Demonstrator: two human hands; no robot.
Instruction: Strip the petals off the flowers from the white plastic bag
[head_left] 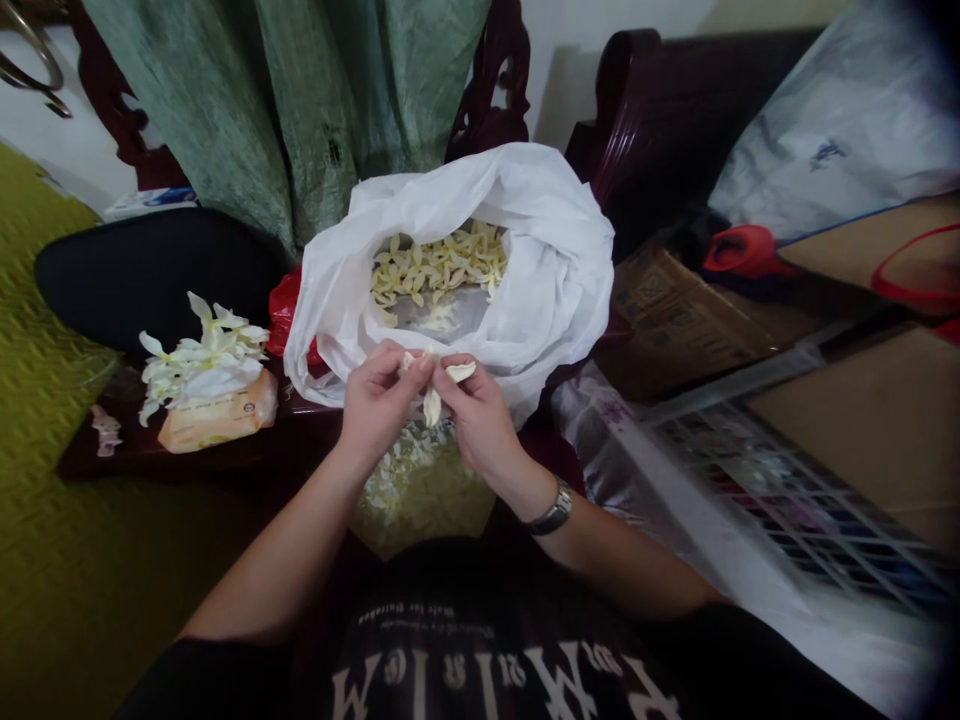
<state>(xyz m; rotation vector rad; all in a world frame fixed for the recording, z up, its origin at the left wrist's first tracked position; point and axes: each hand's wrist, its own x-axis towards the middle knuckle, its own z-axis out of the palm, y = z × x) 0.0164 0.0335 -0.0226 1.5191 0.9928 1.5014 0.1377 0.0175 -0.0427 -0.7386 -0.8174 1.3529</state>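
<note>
My left hand [384, 393] and my right hand [478, 408] meet in front of me, fingertips pinched on a pale cream flower [433, 404]. One petal hangs down between the thumbs, and another sticks out by the right fingers. Just beyond them stands a white plastic bag [559, 265] with its mouth folded open. Many yellowish-white petals or small blossoms [442, 262] lie inside it. Beneath my hands, white and greenish bits [405, 465] are scattered in a yellowish area. To the left, white flowers [202, 350] rest on an orange tissue pack [217, 415].
A red plastic bag [283, 310] touches the white bag's left side. Behind it, green sacks [300, 100] lean on a dark carved wooden seat. Cardboard boxes [675, 320] and a white wire rack [795, 500] crowd the right. A black rounded panel [150, 270] stands at left.
</note>
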